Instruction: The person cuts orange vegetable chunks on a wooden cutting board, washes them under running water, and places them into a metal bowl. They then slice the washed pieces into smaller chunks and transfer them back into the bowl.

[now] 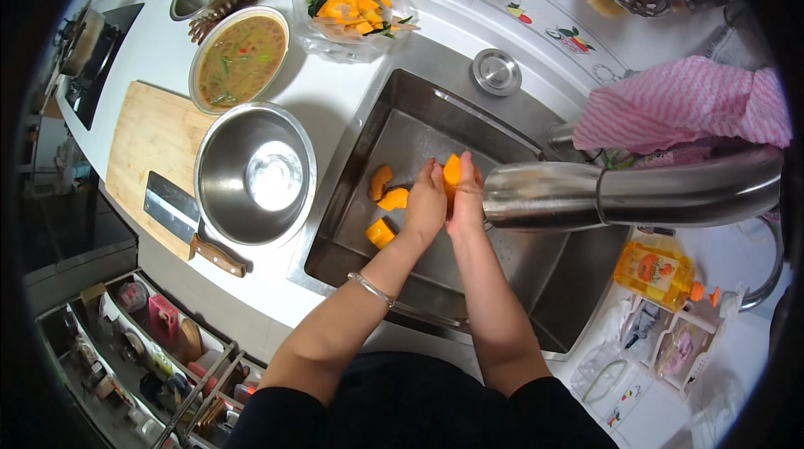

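Between my left hand (428, 201) and my right hand (466, 199) is a piece of orange pumpkin (451, 171), gripped over the sink (352, 166). The fingers hide much of it. The mouth of a thick steel faucet (540, 194) is right beside my right hand. To the left of my left hand, on the sink floor, lie a curved pumpkin piece (380, 181), a flatter pumpkin piece (394, 199) and a chunkier pumpkin piece (380, 233). Left of the sink, a steel mixing bowl (220, 198) stands partly over a wooden cutting board (141, 135).
A cleaver (169, 204) lies on the board, its handle toward me. Behind are a bowl of soup (242, 62) and a plastic bag of pumpkin pieces (355, 9). A drain strainer (497, 72), pink cloth (678, 103) and soap bottle (653, 273) surround the sink. A drawer (144, 348) stands open, lower left.
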`<action>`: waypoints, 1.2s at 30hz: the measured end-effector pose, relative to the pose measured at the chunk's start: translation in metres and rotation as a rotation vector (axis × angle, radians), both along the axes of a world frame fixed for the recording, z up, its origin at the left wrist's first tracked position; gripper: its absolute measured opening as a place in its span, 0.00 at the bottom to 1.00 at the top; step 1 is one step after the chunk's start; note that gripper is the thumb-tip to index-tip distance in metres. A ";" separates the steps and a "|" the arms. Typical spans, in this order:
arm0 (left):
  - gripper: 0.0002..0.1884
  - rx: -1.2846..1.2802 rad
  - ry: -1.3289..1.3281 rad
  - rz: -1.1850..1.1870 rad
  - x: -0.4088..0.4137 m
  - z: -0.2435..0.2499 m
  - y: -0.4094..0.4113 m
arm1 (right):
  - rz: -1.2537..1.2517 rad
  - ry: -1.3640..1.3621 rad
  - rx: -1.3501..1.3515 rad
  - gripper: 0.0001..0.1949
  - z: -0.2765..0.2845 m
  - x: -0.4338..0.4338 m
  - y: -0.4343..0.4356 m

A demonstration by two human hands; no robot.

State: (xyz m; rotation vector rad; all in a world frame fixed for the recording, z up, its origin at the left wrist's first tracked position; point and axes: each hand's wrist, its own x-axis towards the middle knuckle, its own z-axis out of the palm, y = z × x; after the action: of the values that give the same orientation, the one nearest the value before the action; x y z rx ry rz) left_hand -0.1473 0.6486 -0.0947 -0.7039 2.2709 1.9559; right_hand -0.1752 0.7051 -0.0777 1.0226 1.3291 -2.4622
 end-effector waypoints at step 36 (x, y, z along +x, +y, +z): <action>0.31 1.015 -0.441 -0.044 0.008 0.048 -0.036 | 0.594 0.219 0.329 0.13 0.015 0.006 0.032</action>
State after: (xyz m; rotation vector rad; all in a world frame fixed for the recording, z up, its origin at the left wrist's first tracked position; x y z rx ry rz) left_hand -0.1394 0.6124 -0.0470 -0.7856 0.8452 2.2428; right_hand -0.1692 0.7368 -0.0628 0.3229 1.8250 -1.9808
